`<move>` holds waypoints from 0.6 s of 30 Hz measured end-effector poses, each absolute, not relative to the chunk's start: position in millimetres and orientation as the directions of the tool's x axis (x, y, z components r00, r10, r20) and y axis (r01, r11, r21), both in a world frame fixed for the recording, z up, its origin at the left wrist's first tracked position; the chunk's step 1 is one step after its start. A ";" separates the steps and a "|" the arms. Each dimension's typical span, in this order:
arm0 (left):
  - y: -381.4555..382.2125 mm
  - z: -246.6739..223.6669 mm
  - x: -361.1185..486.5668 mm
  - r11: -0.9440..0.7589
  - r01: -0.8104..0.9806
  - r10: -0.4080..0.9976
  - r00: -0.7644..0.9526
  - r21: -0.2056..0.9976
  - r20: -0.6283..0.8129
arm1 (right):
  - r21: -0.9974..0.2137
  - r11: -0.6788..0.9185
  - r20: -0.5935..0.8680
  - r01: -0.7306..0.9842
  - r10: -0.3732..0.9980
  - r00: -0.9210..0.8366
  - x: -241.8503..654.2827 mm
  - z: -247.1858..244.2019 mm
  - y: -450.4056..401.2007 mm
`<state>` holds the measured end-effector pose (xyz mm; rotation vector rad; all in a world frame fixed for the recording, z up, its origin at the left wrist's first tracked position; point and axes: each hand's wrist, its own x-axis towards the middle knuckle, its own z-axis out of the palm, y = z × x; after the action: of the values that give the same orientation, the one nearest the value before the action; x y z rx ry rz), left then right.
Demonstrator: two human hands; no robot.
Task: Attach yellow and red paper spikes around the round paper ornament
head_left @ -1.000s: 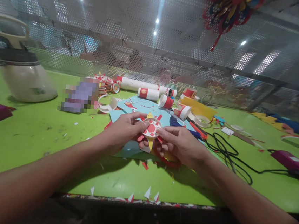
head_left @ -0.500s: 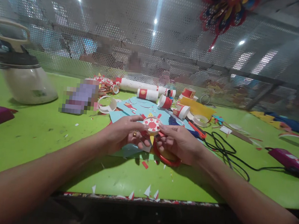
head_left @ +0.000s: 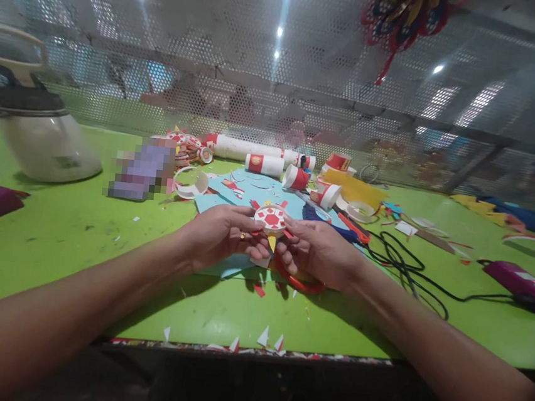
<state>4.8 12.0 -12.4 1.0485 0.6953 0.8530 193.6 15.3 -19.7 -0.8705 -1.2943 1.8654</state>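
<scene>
Both my hands hold a small paper turtle (head_left: 271,218), its round white top patterned with red patches. Red flaps stick out at its sides, and yellow points show at the far and near ends. My left hand (head_left: 226,234), with a ring on one finger, pinches the left edge. On the right edge, my right hand (head_left: 322,247) grips with thumb and fingers. Under my right hand lie scissors with a red handle loop (head_left: 304,286), partly covered. Light blue paper sheets (head_left: 244,192) lie beneath and beyond the hands.
Paper cups (head_left: 264,164) and a long cup stack (head_left: 248,148) lie at the back. A large jug (head_left: 46,135) and a phone-like purple object (head_left: 142,169) are on the left. A black cord (head_left: 407,264) and purple device (head_left: 519,284) lie right. Paper scraps (head_left: 264,336) line the front edge.
The paper turtle has tilted slightly, showing more of its near rim and side flaps. Both hands keep their hold with small finger shifts. The camera view has moved slightly.
</scene>
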 end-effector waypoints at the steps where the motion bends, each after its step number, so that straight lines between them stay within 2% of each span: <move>1: 11.8 -12.0 4.9 0.247 -0.260 0.859 0.504 0.934 -0.087 | -0.951 -0.262 -0.139 -0.164 0.835 -0.532 193.7 -18.9 15.0; 7: 14.5 -14.7 3.7 0.241 -0.254 0.874 0.477 0.937 -0.096 | -0.933 -0.321 -0.197 -0.163 0.835 -0.514 193.1 -21.2 17.1; 10: 15.8 -18.7 3.3 0.185 -0.259 0.882 0.469 0.948 -0.044 | -0.927 -0.343 -0.230 -0.149 0.837 -0.497 193.4 -23.7 20.0; 15: 10.7 -17.4 5.4 0.051 -0.305 0.877 0.469 0.951 0.103 | -0.928 -0.298 -0.153 -0.225 0.853 -0.500 196.1 -20.8 20.1; 18: 5.6 -13.4 9.1 0.040 -0.279 0.883 0.460 0.959 0.097 | -0.935 -0.238 -0.082 -0.263 0.868 -0.491 194.2 -18.2 17.0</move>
<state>9.1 5.6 -13.4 1.2138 0.6347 0.9875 194.2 17.0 -18.2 -0.8047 -1.2093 1.8275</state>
